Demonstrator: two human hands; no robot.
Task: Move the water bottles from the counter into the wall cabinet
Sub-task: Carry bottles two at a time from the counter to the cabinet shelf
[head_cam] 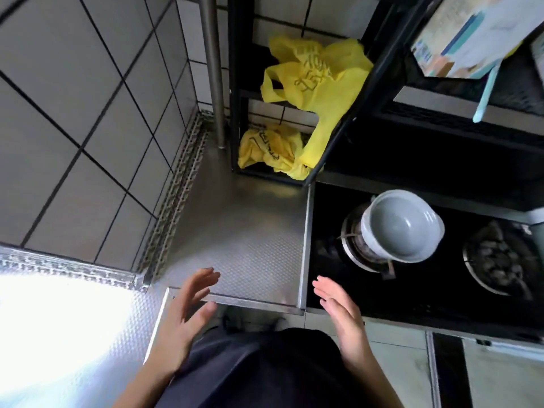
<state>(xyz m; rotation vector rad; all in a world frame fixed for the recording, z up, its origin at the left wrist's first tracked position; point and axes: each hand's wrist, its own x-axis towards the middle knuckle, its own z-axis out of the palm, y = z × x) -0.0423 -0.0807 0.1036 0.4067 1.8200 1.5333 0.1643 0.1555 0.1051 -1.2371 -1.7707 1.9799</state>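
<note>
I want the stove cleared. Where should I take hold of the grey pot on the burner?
Probably by its rim, a grip on each opposite side, coming down from above: the grey pot sits upright, open and empty on the burner, and its round wall looks smooth.

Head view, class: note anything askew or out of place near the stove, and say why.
The grey pot sits off-centre on its burner, seemingly tilted, overhanging one side. Nothing looks spilled or broken.
</note>
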